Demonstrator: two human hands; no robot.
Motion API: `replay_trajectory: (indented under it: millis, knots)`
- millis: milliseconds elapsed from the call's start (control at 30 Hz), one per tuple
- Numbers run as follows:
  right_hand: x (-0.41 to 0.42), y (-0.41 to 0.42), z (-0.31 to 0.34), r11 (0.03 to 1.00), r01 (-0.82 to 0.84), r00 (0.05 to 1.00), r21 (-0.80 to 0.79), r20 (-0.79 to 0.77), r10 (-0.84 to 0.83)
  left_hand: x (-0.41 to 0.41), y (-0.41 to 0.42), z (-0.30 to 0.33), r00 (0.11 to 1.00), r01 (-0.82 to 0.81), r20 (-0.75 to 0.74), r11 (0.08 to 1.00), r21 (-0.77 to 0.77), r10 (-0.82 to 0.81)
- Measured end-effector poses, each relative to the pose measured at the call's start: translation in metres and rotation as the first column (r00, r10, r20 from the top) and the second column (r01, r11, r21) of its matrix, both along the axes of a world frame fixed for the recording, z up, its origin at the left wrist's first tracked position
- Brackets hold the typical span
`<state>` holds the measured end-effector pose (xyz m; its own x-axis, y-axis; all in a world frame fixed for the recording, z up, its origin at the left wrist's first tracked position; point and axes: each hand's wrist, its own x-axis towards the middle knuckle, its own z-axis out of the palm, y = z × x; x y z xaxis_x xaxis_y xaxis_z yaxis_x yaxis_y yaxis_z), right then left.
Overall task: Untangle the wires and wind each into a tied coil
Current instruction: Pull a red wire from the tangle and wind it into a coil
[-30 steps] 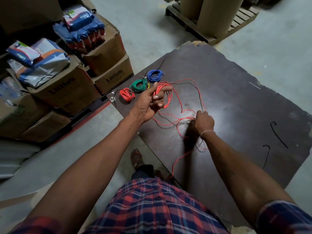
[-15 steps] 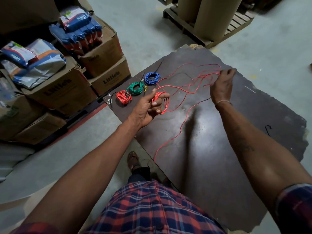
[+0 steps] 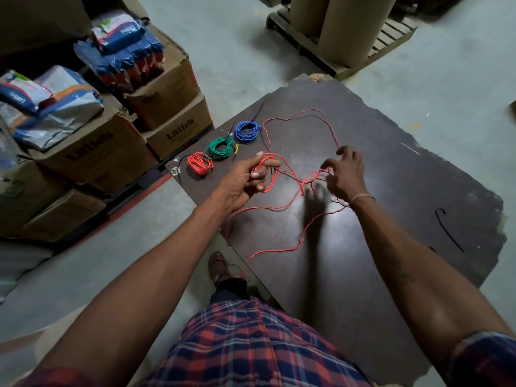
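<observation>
Head camera looks steeply down, close over the dark board (image 3: 391, 191).

Both bare arms are reaching forward, the left hand (image 3: 245, 181) curling its fingers in a grip on red wire loops (image 3: 269, 174), the right hand (image 3: 344, 174) pinching strands with fingers partly spread.

Glossy plastic-coated red wire (image 3: 282, 202) over a dark, scuffed, faintly shiny board (image 3: 391, 169); matt cardboard boxes (image 3: 103, 152).
</observation>
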<state>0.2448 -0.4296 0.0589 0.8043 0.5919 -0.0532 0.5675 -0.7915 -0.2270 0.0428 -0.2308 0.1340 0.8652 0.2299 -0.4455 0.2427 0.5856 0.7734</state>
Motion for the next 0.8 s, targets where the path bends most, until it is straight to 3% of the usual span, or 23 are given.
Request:
replay_trajectory:
  millis: [67,167,300,400,500,600,700,800]
  knots:
    - [-0.004,0.007,0.013,0.992,-0.123,0.991,0.011,-0.048,0.123,0.004,-0.001,-0.001,1.0,0.001,0.0,1.0,0.004,-0.001]
    - [-0.016,0.022,0.035,0.954,-0.243,0.936,0.177,-0.216,0.278,0.01,-0.003,-0.002,1.0,0.008,0.022,1.0,-0.027,-0.007]
    - [-0.041,0.028,0.05,0.913,-0.064,0.756,0.402,-0.578,0.307,0.018,-0.002,0.0,1.0,-0.009,0.028,0.992,-0.129,0.013]
    - [-0.054,0.024,0.043,0.886,0.064,0.668,0.46,-0.679,0.305,0.023,0.002,0.002,0.994,-0.034,0.088,0.957,-0.287,0.062]
    - [-0.069,0.018,0.033,0.946,-0.004,0.756,0.325,-0.618,0.216,0.028,0.005,0.005,0.978,-0.074,0.145,0.898,-0.434,0.151]
    - [-0.082,0.019,0.031,0.966,-0.175,0.857,0.189,-0.453,0.244,0.035,0.003,0.004,0.951,-0.141,0.188,0.885,-0.443,0.245]
    - [-0.086,0.019,0.042,0.946,-0.26,0.879,0.193,-0.359,0.314,0.048,0.002,-0.003,0.935,-0.188,0.237,0.934,-0.304,0.265]
    - [-0.076,0.016,0.062,0.9,-0.34,0.873,0.273,-0.264,0.41,0.061,0.002,-0.019,0.96,-0.265,0.105,0.963,0.056,0.258]
